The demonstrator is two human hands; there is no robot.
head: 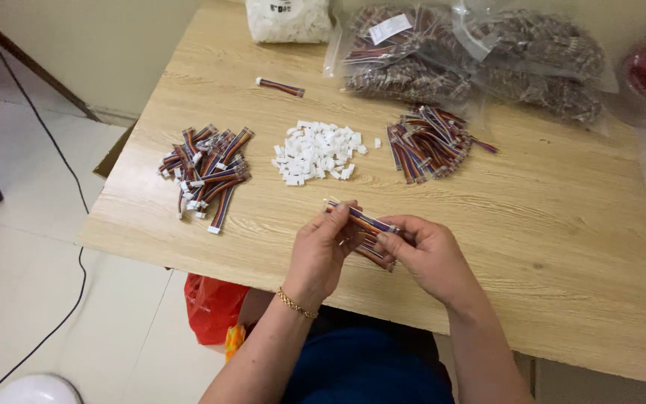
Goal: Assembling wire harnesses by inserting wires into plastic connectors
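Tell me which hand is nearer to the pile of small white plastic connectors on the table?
The left hand. It is just below the white connectors, toward the person. The right hand is below them and further right. Both hands hold a striped wire bundle.

A light wooden table carries everything. Beyond the left hand lies a heap of wire pieces with white plugs. Straight ahead of both hands sits a pile of small white plugs, and beyond the right hand a heap of bare wire pieces. Farther off lie one loose wire piece and clear bags of wires.
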